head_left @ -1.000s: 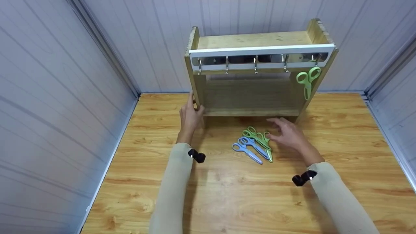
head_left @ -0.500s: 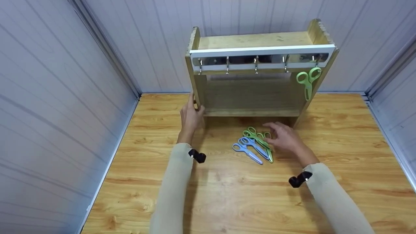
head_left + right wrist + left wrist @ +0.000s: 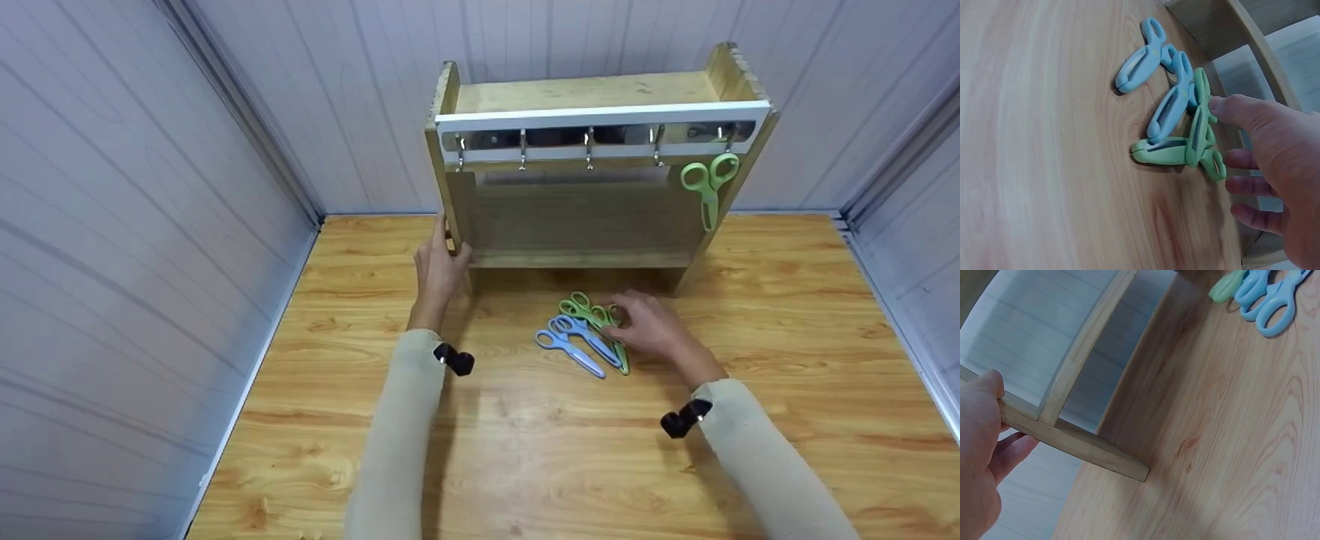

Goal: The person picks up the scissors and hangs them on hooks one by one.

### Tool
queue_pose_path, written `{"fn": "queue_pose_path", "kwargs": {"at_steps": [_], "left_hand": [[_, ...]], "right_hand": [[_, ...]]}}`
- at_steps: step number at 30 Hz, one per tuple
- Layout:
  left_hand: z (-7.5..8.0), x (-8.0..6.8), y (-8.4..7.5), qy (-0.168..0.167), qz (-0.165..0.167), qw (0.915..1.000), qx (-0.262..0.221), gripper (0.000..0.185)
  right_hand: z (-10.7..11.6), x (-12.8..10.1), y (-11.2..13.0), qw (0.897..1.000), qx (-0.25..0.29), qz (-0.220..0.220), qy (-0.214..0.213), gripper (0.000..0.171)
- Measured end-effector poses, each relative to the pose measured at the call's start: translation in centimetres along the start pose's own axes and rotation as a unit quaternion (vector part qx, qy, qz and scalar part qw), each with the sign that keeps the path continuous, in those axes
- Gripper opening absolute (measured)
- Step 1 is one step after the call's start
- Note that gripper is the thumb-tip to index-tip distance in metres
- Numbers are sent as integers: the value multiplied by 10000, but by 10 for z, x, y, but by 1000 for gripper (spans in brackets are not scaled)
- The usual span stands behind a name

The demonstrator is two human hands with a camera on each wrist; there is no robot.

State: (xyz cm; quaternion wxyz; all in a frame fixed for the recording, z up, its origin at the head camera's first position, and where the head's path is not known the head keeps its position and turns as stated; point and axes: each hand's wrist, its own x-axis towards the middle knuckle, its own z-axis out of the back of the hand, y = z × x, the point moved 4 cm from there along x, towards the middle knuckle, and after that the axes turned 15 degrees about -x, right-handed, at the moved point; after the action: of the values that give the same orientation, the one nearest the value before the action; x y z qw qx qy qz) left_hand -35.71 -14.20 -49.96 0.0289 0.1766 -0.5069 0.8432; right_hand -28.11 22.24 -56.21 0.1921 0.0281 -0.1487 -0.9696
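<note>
The right hand (image 3: 651,326) is hovering over the pile of scissors on the counter (image 3: 525,450), fingers loose, thumb touching a green pair (image 3: 1193,147) but not yet gripping. The left hand (image 3: 439,262) is gripping the wooden rack's left post (image 3: 1067,439). The green pairs are lying crossed beside two blue pairs (image 3: 574,341), long axes running near-right to far-left, handles far. Lifting one could drag a neighbour along.
</note>
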Motion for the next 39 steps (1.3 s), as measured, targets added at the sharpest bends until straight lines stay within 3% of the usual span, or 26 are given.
{"fn": "queue_pose_path", "kwargs": {"at_steps": [7, 13, 21, 39], "left_hand": [[0, 0, -1, 14, 25, 10000, -71, 69], [0, 0, -1, 76, 170, 9998, -99, 69], [0, 0, -1, 64, -129, 9999, 35, 70], [0, -1, -1, 56, -75, 9999, -57, 75]], "right_hand": [[-4, 0, 2, 9996, -105, -105, 251, 55], [-11, 1, 2, 9994, -260, -29, 222, 54], [-13, 2, 4, 9989, -446, 88, 125, 46], [-18, 3, 4, 9982, -549, 11, 221, 45]]}}
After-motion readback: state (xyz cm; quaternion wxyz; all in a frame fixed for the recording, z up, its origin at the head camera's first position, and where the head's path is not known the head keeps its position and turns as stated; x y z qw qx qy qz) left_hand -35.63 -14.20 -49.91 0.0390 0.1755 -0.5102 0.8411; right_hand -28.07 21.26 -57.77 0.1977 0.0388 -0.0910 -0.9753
